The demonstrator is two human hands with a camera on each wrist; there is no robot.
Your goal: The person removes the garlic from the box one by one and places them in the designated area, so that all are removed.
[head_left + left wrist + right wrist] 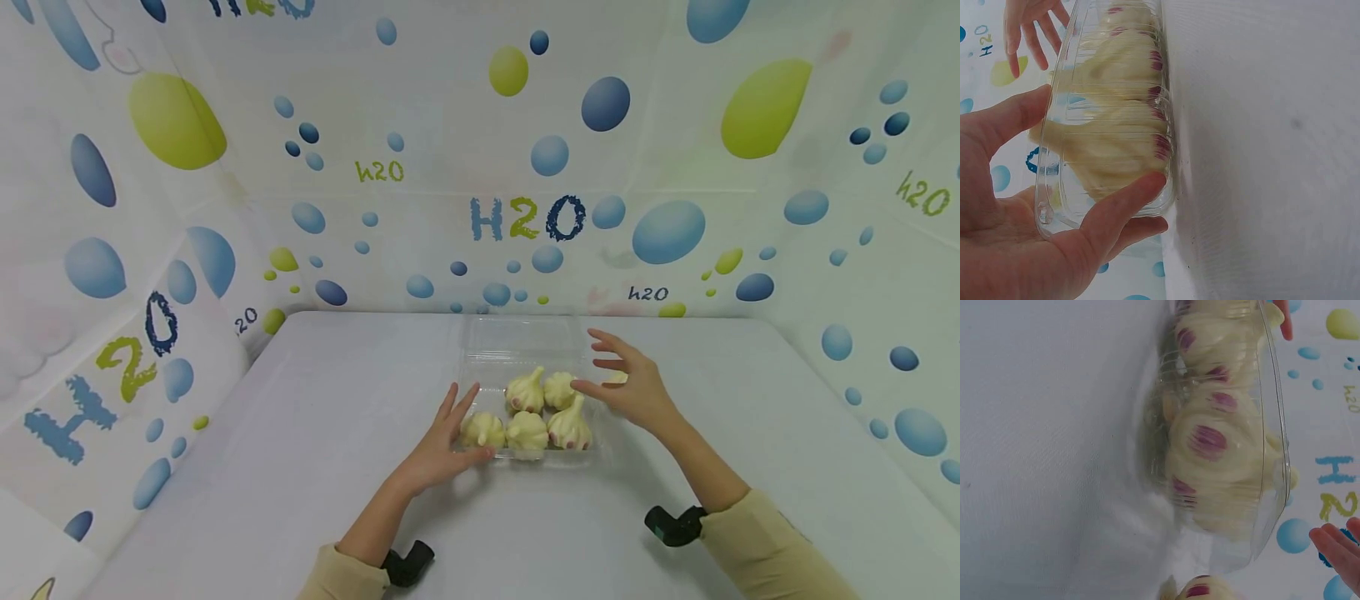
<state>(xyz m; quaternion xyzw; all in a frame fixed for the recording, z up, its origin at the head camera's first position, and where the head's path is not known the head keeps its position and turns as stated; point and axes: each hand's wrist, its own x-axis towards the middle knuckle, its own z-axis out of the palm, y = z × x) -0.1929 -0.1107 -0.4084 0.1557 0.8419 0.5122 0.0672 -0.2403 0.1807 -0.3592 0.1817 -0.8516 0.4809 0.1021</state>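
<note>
A clear plastic clamshell box (525, 459) lies with its lid (522, 337) folded back. Several garlic bulbs (527, 431) sit inside it, off-white with purple marks. My left hand (441, 450) holds the box's left front corner, thumb against the front and fingers along the left side; the left wrist view shows this grip (1041, 244). Over the box's right edge, my right hand (633, 387) is spread with nothing in its fingers. One more garlic bulb (617, 377) lies outside the box on the right, partly hidden by that hand; the right wrist view shows a bulb (1207, 589) beside the box.
The box stands on a white-covered table (337, 400). Behind it and at the sides hangs a white curtain (442, 108) with blue and green spots and H2O lettering. Black devices (673, 527) sit at both wrists, by the beige sleeves.
</note>
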